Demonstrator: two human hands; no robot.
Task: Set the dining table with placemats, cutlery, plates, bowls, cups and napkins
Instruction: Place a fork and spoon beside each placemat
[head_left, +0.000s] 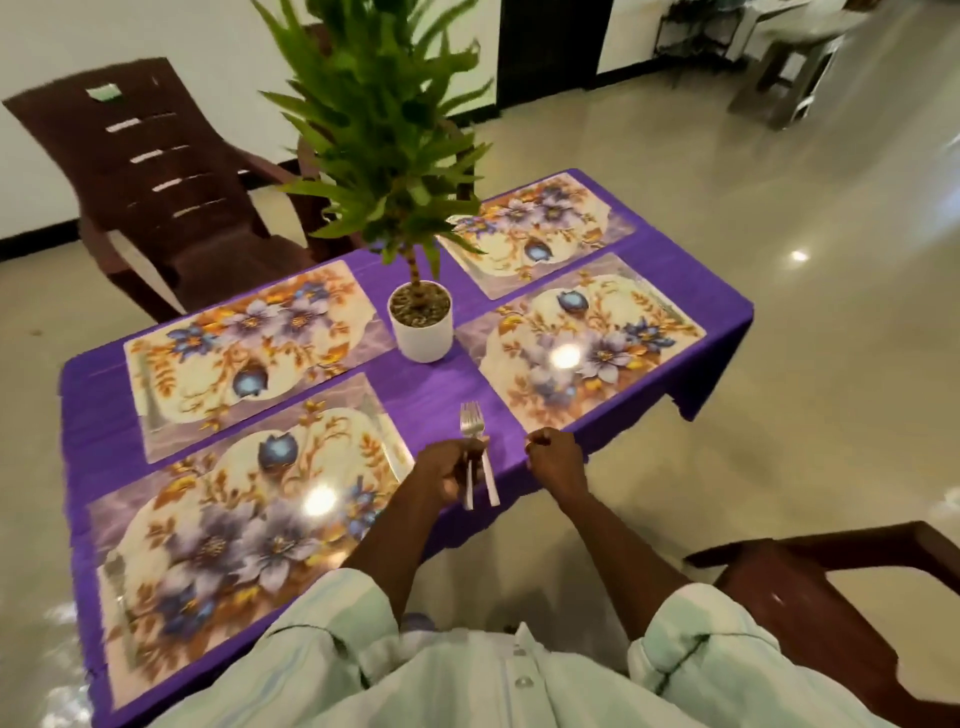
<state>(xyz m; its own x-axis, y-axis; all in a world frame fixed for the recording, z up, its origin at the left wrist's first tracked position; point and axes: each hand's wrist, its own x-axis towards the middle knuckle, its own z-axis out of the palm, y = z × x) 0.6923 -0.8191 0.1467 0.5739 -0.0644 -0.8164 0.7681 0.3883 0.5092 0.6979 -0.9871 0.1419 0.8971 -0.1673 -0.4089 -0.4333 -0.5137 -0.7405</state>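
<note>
Striped shirt (467, 675), purple tablecloth (441, 395), glossy floor (831, 260)

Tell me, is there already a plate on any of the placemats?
No, all four placemats lie bare on the purple cloth, and the only tableware in view is the forks gripped in the left hand.

Pale mint-and-white striped shirt (467, 675), loose short sleeves ending above the elbows, a row of small white buttons (523, 682) down the front placket, bare forearms, two bare hands, no watch or rings visible
</note>
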